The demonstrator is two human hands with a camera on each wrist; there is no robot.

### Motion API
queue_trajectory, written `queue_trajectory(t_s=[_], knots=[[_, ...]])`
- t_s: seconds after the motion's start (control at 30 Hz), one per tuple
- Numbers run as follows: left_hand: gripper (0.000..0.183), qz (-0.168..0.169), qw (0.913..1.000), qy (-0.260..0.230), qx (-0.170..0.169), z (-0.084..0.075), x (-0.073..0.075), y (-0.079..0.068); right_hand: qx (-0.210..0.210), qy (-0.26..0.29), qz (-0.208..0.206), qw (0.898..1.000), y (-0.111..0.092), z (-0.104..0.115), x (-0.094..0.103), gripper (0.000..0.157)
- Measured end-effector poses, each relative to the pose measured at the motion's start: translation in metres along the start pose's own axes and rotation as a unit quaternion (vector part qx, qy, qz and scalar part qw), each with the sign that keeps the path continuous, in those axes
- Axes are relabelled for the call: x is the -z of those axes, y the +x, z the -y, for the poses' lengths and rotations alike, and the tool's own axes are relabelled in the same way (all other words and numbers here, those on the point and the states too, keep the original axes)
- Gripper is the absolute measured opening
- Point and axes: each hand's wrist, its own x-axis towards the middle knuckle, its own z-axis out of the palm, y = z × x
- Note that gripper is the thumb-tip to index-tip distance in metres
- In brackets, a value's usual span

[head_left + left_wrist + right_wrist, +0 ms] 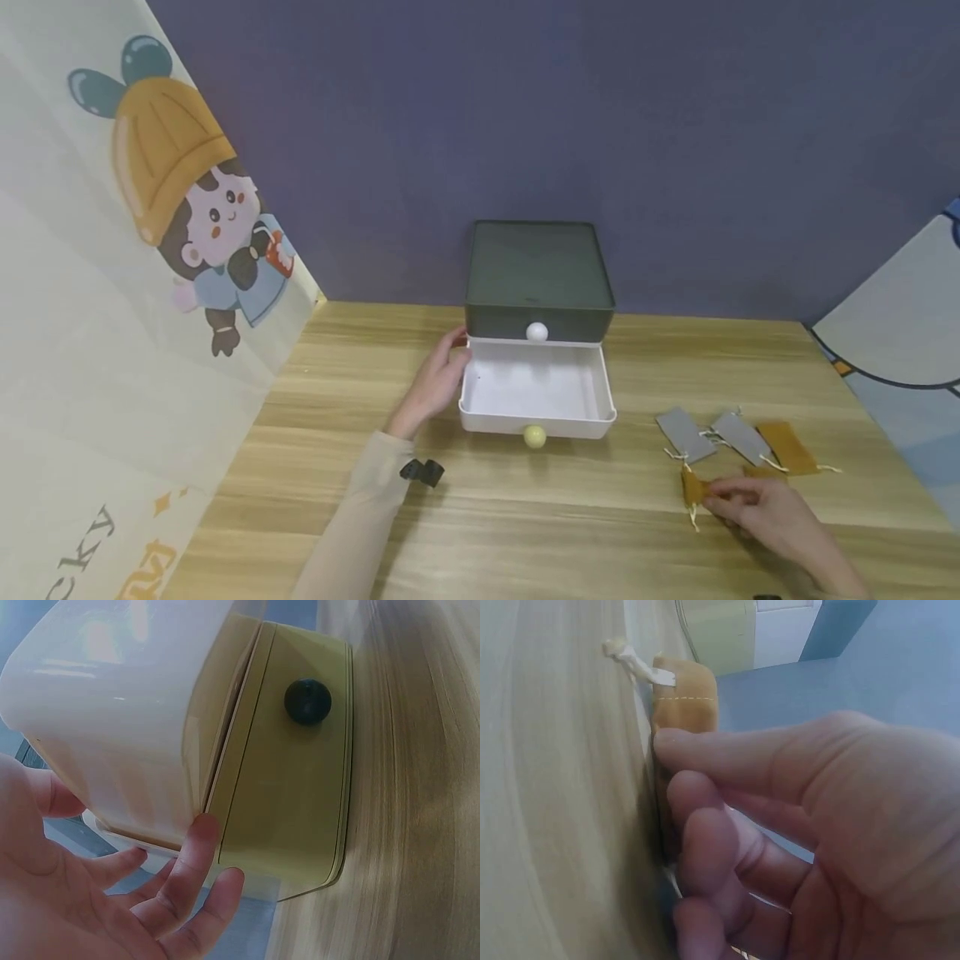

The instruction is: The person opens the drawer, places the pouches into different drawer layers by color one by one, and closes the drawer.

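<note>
My right hand (772,512) pinches a small orange drawstring pouch (692,487) between thumb and fingertips, low over the table. In the right wrist view the pouch (690,690) shows a stitched line and a pale cord. My left hand (438,379) rests at the left side of a small drawer cabinet (540,267), its fingers loosely extended. The white drawer (536,425) with a yellow knob is pulled out, and its floor is bare. From the left wrist view, the left fingers (199,847) touch the side near that drawer and the yellow-green lower tier (292,780).
Right of the cabinet lie two grey pouches (686,433) and another orange pouch (787,447). One more orange pouch (763,472) is partly hidden by the right hand. A dark blue wall (525,108) stands behind the wooden table (570,525).
</note>
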Motion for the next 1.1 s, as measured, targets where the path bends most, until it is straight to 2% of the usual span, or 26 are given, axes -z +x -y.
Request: queue_trajectory(t_s=[0.1, 0.33, 0.9, 1.1], knots=[[0.061, 0.0, 1.0, 0.003, 0.001, 0.0002, -0.0003, 0.0003, 0.004, 0.002, 0.0, 1.0, -0.0012, -0.0009, -0.0014, 0.032], [0.06, -0.004, 1.0, 0.007, 0.002, 0.0011, -0.0015, 0.0009, 0.052, -0.001, 0.006, 0.999, -0.0051, -0.0033, -0.0019, 0.028], [0.06, -0.007, 0.9999, 0.007, 0.007, 0.0001, -0.0014, -0.0013, 0.051, 0.019, -0.015, 0.998, -0.0102, 0.0039, -0.0028, 0.027], [0.061, -0.01, 0.9997, 0.016, 0.013, 0.0002, -0.002, 0.0001, 0.037, 0.015, -0.026, 0.999, -0.0073, 0.006, -0.0028, 0.034]])
